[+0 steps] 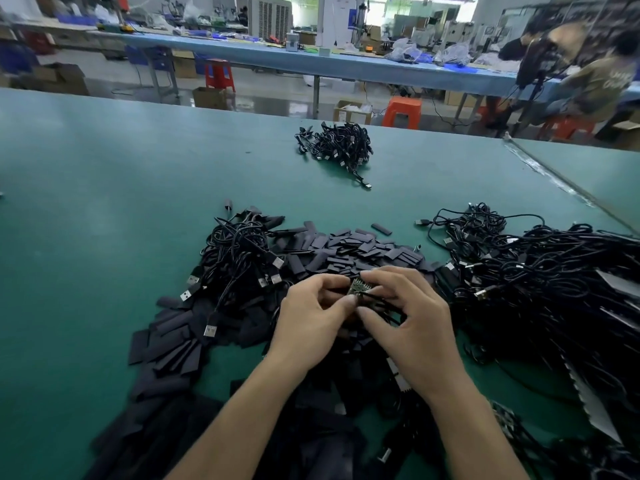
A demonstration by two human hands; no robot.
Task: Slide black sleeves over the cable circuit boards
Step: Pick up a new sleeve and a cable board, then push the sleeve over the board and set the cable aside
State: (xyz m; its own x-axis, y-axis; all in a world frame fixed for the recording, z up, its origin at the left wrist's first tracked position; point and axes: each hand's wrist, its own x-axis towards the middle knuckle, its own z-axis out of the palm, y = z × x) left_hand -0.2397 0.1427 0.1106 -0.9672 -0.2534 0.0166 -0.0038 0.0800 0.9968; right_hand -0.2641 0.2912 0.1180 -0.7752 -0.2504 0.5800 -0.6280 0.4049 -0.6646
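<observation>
A small green circuit board (359, 287) with a black cable is pinched between both hands over the middle of the table. My left hand (311, 318) holds its left side with thumb and fingertips, possibly with a black sleeve, which I cannot make out. My right hand (410, 317) pinches the board's right end, and the cable runs under its fingers. Below and around the hands lies a heap of flat black sleeves (349, 249). The board's near part is hidden by my fingers.
The green table (104, 202) carries a pile of USB cables (239, 258) left of the sleeves, a big tangle of cables (540, 282) at the right and a smaller cable bundle (334, 147) farther back. Beyond the far edge stand orange stools, boxes and a seated person.
</observation>
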